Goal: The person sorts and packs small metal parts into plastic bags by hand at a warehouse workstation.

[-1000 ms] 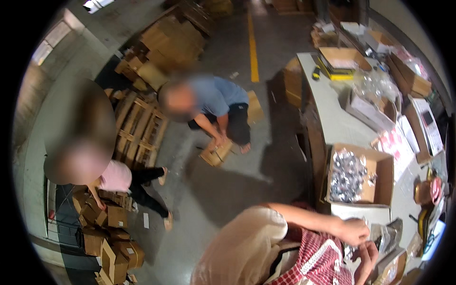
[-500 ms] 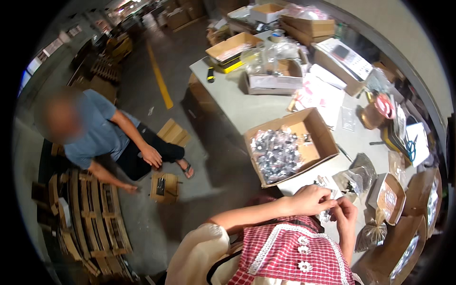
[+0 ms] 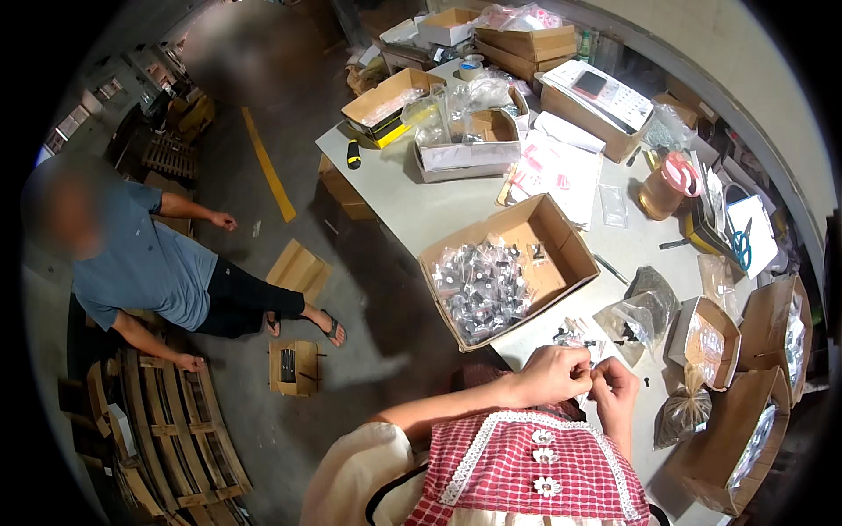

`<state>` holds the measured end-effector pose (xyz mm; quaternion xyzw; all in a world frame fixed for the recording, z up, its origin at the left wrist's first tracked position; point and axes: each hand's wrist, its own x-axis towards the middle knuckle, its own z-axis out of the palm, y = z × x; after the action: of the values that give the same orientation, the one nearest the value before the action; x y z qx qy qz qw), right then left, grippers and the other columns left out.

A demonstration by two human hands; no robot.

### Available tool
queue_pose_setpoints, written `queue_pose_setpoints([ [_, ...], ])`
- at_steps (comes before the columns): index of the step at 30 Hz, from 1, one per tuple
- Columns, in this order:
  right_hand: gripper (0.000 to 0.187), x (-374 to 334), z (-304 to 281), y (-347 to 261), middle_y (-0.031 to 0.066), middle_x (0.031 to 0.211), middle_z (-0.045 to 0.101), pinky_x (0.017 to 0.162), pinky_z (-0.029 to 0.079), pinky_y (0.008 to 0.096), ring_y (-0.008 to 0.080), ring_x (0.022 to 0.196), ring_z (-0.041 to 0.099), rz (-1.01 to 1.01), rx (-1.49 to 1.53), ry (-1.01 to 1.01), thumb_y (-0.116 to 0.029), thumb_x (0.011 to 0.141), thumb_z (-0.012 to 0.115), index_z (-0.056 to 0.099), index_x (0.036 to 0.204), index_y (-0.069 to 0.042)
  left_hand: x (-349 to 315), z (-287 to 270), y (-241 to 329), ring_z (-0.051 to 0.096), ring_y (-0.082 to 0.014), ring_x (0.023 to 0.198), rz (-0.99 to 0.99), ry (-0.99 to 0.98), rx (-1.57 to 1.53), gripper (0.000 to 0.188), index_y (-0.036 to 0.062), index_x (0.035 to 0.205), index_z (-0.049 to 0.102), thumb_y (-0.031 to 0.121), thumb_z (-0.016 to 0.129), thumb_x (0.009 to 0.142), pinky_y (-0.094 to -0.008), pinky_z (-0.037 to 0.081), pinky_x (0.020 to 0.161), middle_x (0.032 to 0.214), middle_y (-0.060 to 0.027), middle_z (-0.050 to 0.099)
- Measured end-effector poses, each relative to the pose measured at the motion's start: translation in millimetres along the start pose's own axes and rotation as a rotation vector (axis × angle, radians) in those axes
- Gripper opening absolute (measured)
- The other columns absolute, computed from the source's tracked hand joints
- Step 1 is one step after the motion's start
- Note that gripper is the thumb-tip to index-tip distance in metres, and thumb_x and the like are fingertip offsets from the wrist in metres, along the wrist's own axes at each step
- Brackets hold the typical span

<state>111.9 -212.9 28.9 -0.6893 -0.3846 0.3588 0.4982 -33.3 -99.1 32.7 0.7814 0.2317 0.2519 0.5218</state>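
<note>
My left hand (image 3: 553,377) and right hand (image 3: 616,393) meet at the table's near edge, fingertips pinched together on a small clear plastic bag (image 3: 581,399). The fingers hide most of this bag, so its contents cannot be made out. Just beyond the hands lie shiny small packets (image 3: 574,335). To their left stands an open cardboard box (image 3: 570,285) with a heap of small clear bags (image 3: 482,289) holding dark and metallic parts. A larger clear bag (image 3: 645,316) with dark bits lies close to my right hand.
At right are a small open carton (image 3: 732,349), a tied bag of small parts (image 3: 684,414) and larger cardboard boxes (image 3: 715,473). Farther back are a pitcher (image 3: 662,193), blue scissors (image 3: 742,245) and papers (image 3: 561,175). A person (image 3: 149,254) stands at left beside wooden pallets (image 3: 175,430).
The person at left has risen from a low, bent posture to standing. My view has shifted, so the table sits farther left. My hands stay together at the small bag.
</note>
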Motion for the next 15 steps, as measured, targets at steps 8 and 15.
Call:
queue_pose_setpoints([
  [8,0.020,8.1,-1.4,18.5,0.0003,0.080,0.054,0.057,0.045,0.0235,0.0075,0.070,0.052,-0.074,0.113,0.123,0.003,0.088,0.058,0.051,0.105,-0.004,-1.1,9.4,-12.2,0.054,-0.0410,0.113,0.381,0.074,0.314,0.053,-0.0073,0.122,0.052,0.010,0.070,0.075,-0.0463,0.045,0.097,0.120,-0.0244,0.053],
  [15,0.031,18.9,2.0,13.3,0.0002,0.080,0.053,0.062,0.044,0.0213,0.0075,0.071,0.052,-0.045,0.252,-0.017,0.008,0.086,0.058,0.050,0.114,-0.002,-12.1,14.4,-21.8,0.059,-0.0315,0.103,0.402,0.184,0.379,0.041,-0.0032,0.111,0.059,0.009,0.068,0.073,-0.0388,0.048,0.091,0.107,-0.0149,0.059],
])
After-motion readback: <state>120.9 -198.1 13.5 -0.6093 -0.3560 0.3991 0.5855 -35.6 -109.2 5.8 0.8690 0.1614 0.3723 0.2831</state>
